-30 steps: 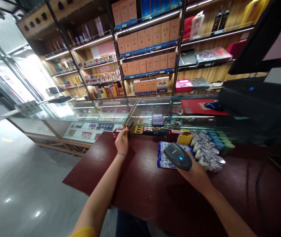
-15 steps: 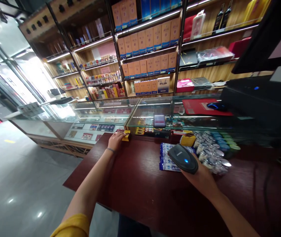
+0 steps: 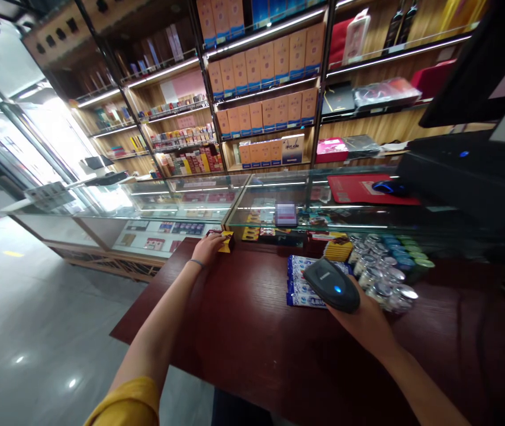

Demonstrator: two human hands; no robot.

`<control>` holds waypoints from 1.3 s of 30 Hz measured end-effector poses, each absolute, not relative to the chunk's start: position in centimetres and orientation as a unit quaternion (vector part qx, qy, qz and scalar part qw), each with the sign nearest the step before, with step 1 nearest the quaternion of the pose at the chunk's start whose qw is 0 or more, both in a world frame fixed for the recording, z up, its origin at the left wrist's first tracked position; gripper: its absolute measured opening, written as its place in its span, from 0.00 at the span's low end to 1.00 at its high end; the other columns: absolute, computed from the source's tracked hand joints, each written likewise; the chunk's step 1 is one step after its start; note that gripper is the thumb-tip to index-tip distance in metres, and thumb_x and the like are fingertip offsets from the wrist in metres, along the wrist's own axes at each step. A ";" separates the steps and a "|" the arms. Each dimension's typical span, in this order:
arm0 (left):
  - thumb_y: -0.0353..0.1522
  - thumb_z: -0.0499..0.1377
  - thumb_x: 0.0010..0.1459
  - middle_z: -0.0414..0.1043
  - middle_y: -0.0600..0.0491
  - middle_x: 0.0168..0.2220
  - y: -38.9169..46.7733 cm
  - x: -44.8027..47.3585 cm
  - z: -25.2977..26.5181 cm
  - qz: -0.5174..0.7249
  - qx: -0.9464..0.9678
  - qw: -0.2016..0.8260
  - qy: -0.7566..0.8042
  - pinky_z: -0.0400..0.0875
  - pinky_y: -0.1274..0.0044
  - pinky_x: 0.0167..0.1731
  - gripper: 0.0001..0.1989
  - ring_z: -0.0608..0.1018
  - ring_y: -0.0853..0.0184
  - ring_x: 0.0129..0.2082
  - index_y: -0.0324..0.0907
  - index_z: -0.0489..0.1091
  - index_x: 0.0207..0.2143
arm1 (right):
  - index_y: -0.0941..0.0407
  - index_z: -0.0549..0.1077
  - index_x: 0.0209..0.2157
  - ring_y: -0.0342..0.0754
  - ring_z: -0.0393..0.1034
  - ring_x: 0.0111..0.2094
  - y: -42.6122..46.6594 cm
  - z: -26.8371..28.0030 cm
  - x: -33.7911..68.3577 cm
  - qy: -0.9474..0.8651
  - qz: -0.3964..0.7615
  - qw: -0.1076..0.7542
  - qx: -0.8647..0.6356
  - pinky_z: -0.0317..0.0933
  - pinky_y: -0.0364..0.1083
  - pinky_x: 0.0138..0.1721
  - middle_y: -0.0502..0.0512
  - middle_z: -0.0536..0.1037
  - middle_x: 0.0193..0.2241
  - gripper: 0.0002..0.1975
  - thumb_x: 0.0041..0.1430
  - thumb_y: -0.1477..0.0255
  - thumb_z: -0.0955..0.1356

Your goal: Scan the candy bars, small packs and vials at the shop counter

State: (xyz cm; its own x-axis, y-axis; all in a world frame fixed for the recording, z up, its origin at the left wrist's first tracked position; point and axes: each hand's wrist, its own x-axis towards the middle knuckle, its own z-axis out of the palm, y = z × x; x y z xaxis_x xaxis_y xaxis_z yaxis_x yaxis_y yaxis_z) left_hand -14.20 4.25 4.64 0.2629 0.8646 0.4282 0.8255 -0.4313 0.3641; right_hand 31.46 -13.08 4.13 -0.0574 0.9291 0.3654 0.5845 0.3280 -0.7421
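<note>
Here, over the counter (image 3: 238, 322), the right hand (image 3: 365, 313) wraps its grip round a probably rigid scanner (image 3: 328, 283), while by the counter's far edge the left hand (image 3: 208, 247), its grip unclear, touches a pack (image 3: 227, 242), likely light, crushable, best held by its sides.

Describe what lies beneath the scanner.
Blue-and-white packaging on the dark red table: its left side and part of its far edge show. The scanner and right hand hide much of the rest; whether scanner and packaging touch cannot be told.
</note>
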 end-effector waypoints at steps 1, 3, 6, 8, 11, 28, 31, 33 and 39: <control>0.35 0.61 0.63 0.79 0.50 0.52 4.2 -14.1 4.7 0.291 0.793 0.034 0.534 0.70 0.71 0.58 0.13 0.77 0.61 0.55 0.54 0.80 0.49 | 0.49 0.67 0.48 0.56 0.80 0.36 -13.1 4.2 31.4 -0.698 0.205 0.421 -0.542 0.71 0.51 0.41 0.53 0.84 0.37 0.16 0.61 0.61 0.69; 0.35 0.61 0.63 0.79 0.50 0.52 4.2 -14.0 4.8 0.289 0.792 0.031 0.536 0.70 0.71 0.57 0.12 0.78 0.61 0.54 0.54 0.80 0.48 | 0.49 0.67 0.49 0.56 0.80 0.37 -13.0 4.3 31.4 -0.698 0.204 0.423 -0.541 0.71 0.51 0.41 0.54 0.84 0.38 0.16 0.61 0.61 0.69; 0.35 0.63 0.63 0.79 0.50 0.50 4.2 -14.0 4.6 0.303 0.789 0.024 0.533 0.71 0.72 0.55 0.11 0.79 0.61 0.52 0.54 0.80 0.46 | 0.49 0.67 0.49 0.57 0.80 0.38 -13.0 4.2 31.4 -0.699 0.200 0.426 -0.539 0.71 0.51 0.40 0.54 0.84 0.38 0.17 0.61 0.61 0.69; 0.34 0.63 0.63 0.79 0.50 0.50 4.3 -14.1 4.4 0.305 0.788 0.021 0.534 0.71 0.71 0.55 0.11 0.79 0.60 0.52 0.55 0.80 0.47 | 0.48 0.67 0.49 0.58 0.80 0.37 -13.0 4.1 31.4 -0.698 0.197 0.428 -0.539 0.71 0.51 0.40 0.53 0.84 0.38 0.16 0.61 0.62 0.69; 0.34 0.61 0.64 0.79 0.50 0.51 4.4 -14.2 4.1 0.292 0.788 0.013 0.543 0.70 0.70 0.56 0.13 0.78 0.59 0.53 0.55 0.80 0.49 | 0.49 0.68 0.49 0.59 0.81 0.38 -13.0 4.1 31.4 -0.695 0.199 0.428 -0.543 0.70 0.51 0.39 0.53 0.84 0.38 0.16 0.60 0.62 0.69; 0.34 0.68 0.57 0.75 0.44 0.53 3.3 -12.0 6.1 0.231 0.784 -0.066 0.572 0.69 0.61 0.58 0.18 0.76 0.51 0.55 0.48 0.77 0.51 | 0.50 0.71 0.49 0.60 0.81 0.42 -13.1 4.8 31.3 -0.651 0.217 0.463 -0.561 0.72 0.53 0.44 0.56 0.85 0.39 0.19 0.58 0.60 0.70; 0.36 0.64 0.62 0.72 0.42 0.55 2.8 -9.4 6.0 0.256 0.779 -0.094 0.565 0.71 0.61 0.57 0.23 0.75 0.51 0.55 0.44 0.72 0.59 | 0.51 0.74 0.51 0.61 0.81 0.45 -12.5 4.9 32.1 -0.616 0.229 0.487 -0.575 0.73 0.53 0.44 0.57 0.85 0.41 0.22 0.54 0.61 0.72; 0.36 0.61 0.65 0.71 0.42 0.55 2.3 -6.9 6.0 0.292 0.781 -0.102 0.543 0.70 0.61 0.58 0.23 0.75 0.52 0.56 0.44 0.69 0.61 | 0.53 0.75 0.53 0.61 0.81 0.46 -12.2 4.9 32.9 -0.598 0.229 0.508 -0.577 0.74 0.54 0.46 0.58 0.85 0.42 0.26 0.52 0.61 0.73; 0.33 0.60 0.66 0.70 0.42 0.56 1.0 3.0 6.3 0.366 0.806 -0.099 0.455 0.69 0.60 0.60 0.21 0.73 0.53 0.57 0.44 0.69 0.61 | 0.57 0.78 0.50 0.62 0.82 0.42 -11.7 5.8 35.5 -0.583 0.184 0.541 -0.578 0.75 0.54 0.42 0.61 0.86 0.39 0.27 0.52 0.55 0.74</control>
